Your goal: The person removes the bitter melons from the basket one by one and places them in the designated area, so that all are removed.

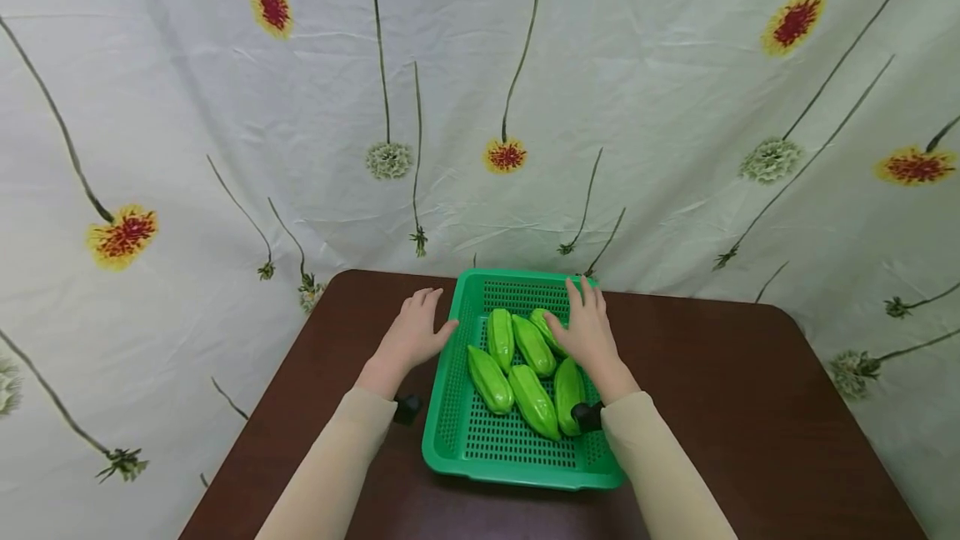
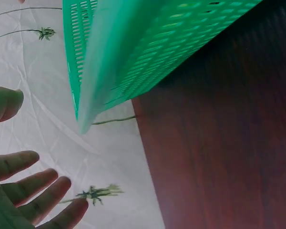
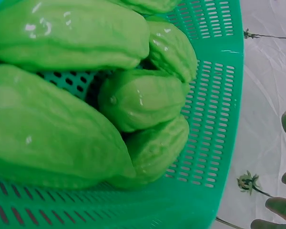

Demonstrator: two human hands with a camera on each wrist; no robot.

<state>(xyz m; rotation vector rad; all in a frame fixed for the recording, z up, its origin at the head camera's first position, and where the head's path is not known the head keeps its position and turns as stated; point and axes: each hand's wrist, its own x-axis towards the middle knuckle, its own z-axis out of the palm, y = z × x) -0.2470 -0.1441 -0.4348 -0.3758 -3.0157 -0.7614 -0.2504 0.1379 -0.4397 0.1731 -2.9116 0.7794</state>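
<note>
A green slotted plastic basket (image 1: 525,475) stands on the dark table with several glossy green ridged vegetables (image 1: 532,401), like bitter gourds, lying in it. Just outside the basket's left side is my left hand (image 1: 411,333), fingers spread and the thumb out toward the rim; a gap shows between hand and basket in the left wrist view. Over the right part of the basket hovers my right hand (image 1: 590,332), its fingers extended and holding nothing. It partly hides the right rim and one vegetable at the back. Only fingertips (image 3: 279,207) of it appear in the right wrist view.
The dark reddish-brown table (image 1: 735,407) extends to both sides of the basket. Behind it hangs a white cloth (image 1: 465,90) printed with flowers, close to the basket's far edge. A black wrist device (image 1: 587,417) sits at each cuff.
</note>
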